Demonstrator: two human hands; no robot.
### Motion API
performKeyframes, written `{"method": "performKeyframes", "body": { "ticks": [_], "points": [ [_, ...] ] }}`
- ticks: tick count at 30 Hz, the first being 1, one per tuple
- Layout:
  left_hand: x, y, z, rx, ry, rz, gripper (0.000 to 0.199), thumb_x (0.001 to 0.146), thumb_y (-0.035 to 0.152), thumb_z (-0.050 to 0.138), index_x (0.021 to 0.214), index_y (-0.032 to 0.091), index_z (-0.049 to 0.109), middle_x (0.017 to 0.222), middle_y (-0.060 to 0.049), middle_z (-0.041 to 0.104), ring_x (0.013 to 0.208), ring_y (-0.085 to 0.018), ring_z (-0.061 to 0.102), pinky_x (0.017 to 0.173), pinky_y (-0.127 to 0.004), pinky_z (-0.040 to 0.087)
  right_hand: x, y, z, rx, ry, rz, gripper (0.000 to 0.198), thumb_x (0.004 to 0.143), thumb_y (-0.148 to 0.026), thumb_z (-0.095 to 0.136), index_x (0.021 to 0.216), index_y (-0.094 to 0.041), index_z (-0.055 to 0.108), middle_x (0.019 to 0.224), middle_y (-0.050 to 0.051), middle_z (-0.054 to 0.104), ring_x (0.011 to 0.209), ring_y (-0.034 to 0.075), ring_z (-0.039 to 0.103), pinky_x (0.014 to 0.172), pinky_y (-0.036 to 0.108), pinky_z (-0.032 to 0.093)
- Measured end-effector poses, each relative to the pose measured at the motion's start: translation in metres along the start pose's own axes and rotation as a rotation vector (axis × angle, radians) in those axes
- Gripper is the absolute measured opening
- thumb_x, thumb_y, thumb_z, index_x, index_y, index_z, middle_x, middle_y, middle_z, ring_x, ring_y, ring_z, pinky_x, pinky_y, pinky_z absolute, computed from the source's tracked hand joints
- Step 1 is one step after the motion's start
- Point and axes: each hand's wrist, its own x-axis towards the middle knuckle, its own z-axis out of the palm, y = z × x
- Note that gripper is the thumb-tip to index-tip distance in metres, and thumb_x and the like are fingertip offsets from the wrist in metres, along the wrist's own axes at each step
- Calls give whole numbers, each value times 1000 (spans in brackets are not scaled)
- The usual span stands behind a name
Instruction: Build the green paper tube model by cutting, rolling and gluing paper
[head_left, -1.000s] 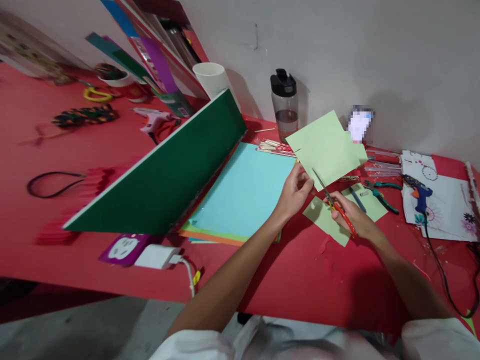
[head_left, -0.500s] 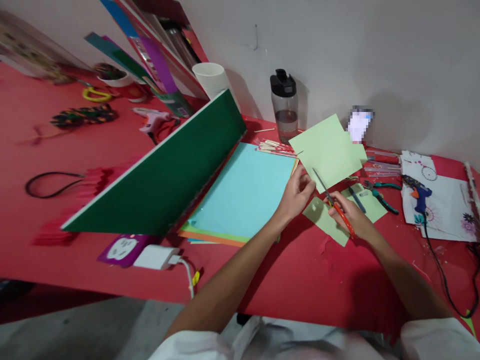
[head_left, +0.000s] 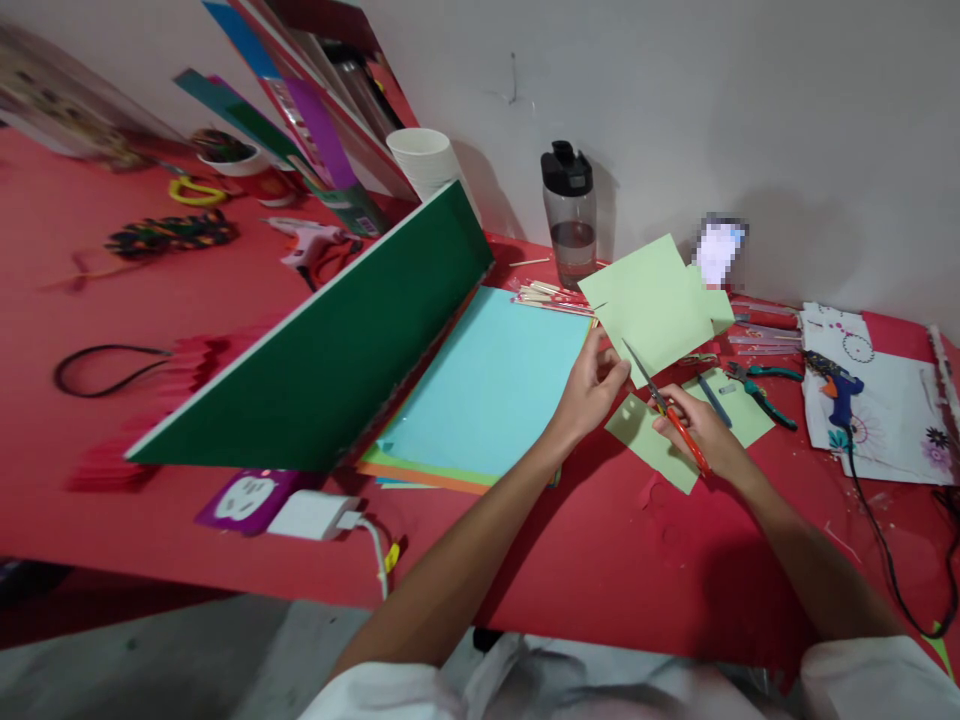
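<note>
My right hand point(head_left: 701, 428) is closed round the orange handles of a pair of scissors point(head_left: 681, 432). Their blades point up and left, against the lower left part of a pale green sheet of paper point(head_left: 652, 298). That sheet is raised above the table, and a short slit shows near its left corner. My left hand point(head_left: 592, 385) pinches the sheet's left edge, with the fingertips partly hidden. Beneath my right hand lie more pale green paper pieces point(head_left: 649, 435), with a dark pen point(head_left: 714, 400) on one. Green-handled pliers point(head_left: 765, 390) lie just to the right.
A light blue paper stack point(head_left: 480, 390) lies beside a slanting green board point(head_left: 322, 350). At the back stand a water bottle point(head_left: 570, 215), paper cups point(head_left: 421, 160) and a phone point(head_left: 718, 252). A blue glue gun point(head_left: 844, 395) with its cord lies right; a white charger point(head_left: 311, 513) sits at the front left.
Both hands, the scissors and the raised sheet stay in nearly the same place. The sheet's top edge has dipped slightly, and the view has shifted a little.
</note>
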Motion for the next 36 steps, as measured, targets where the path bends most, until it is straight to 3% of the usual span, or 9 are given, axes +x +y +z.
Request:
{"method": "performKeyframes", "body": {
  "ticks": [9,16,31,36],
  "points": [
    [5,0,-6,27,78,55,8,98,27,57,106,24,54,82,4,57,65,-12,62,68,-30,51,0,-1,1,22,-22,0,36,93,-54,69,113,-25,59,73,-6,48,59,12,43,55,25,39],
    [6,-1,-5,-3,109,64,11,96,24,59,95,23,49,77,6,55,63,-11,63,65,-28,49,1,1,4,45,-16,-46,39,95,-58,67,114,-25,59,69,-7,41,55,10,36,53,25,33],
    [5,-1,-7,62,71,34,13,94,22,61,104,23,53,77,4,57,69,-13,60,68,-29,48,3,7,-1,-50,-65,-140,50,95,-65,64,123,-24,54,71,-6,47,60,14,43,59,27,33],
    [4,-1,-4,71,46,36,11,94,23,60,100,22,51,76,4,58,69,-13,60,66,-29,47,2,5,1,-40,-41,-110,48,95,-65,65,119,-24,55,69,-7,45,59,13,40,57,26,33]
  ]
}}
